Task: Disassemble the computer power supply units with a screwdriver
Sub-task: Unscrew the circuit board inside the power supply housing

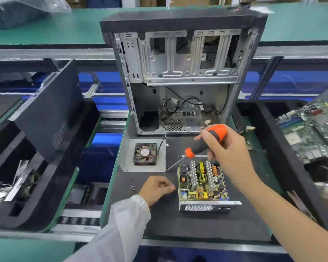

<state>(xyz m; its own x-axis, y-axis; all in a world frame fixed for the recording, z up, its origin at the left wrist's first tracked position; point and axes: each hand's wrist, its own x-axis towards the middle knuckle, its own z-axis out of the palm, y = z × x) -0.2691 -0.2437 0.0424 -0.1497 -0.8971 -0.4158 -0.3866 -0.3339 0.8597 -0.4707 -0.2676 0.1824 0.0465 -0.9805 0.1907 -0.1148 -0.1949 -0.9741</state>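
- PC case [180, 72], upper centre, stands open on the counter [206, 224] w/ dark mat; loose cables inside.
- PSU [203, 184], lower centre-right, cover off, board + coils exposed. Its lid w/ fan [145, 154] lies just left of it.
- Motherboard [311, 129] in tray at right edge; black trays w/ scrap at left.
- Right hand [227, 148] grip clamped on the orange/black screwdriver [204, 142], tip near PSU's upper-left corner.
- Left hand [157, 190] loosely curled just left of PSU; blurred, can't tell if it pinches anything.
- Loose screws [132, 187] on mat, left of that hand.
- Risk: PSU unbraced, so tip could slip into board; screws could roll off or get lost.
- Room: assembly line, green benches, blue bins, roller conveyor.
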